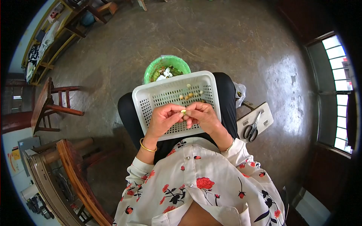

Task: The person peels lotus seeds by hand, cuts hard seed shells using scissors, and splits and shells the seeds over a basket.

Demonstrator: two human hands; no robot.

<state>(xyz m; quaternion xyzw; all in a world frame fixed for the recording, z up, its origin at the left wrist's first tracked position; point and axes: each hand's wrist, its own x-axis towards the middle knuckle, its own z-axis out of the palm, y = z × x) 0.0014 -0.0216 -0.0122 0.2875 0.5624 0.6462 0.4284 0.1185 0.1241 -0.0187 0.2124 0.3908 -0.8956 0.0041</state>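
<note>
My left hand point(164, 119) and my right hand point(204, 117) meet over a white perforated plastic basket point(140, 95) on my lap. Between the thumbs and fingertips of both hands is a small round green-and-white piece point(183, 112), partly covered; its exact kind cannot be made out. Both hands are closed in a pinch on it. Several small round beige and brown pieces point(186, 97) lie in the basket's far right part, beyond my right hand. A gold bangle point(148, 145) circles my left wrist.
Just beyond the basket stands a green bin point(151, 69) holding green scraps and white tissue. Black-handled scissors point(251, 130) lie on a small pale stool point(266, 116) at my right, near a white plastic bag point(240, 92). Wooden chairs point(46, 103) stand on the left.
</note>
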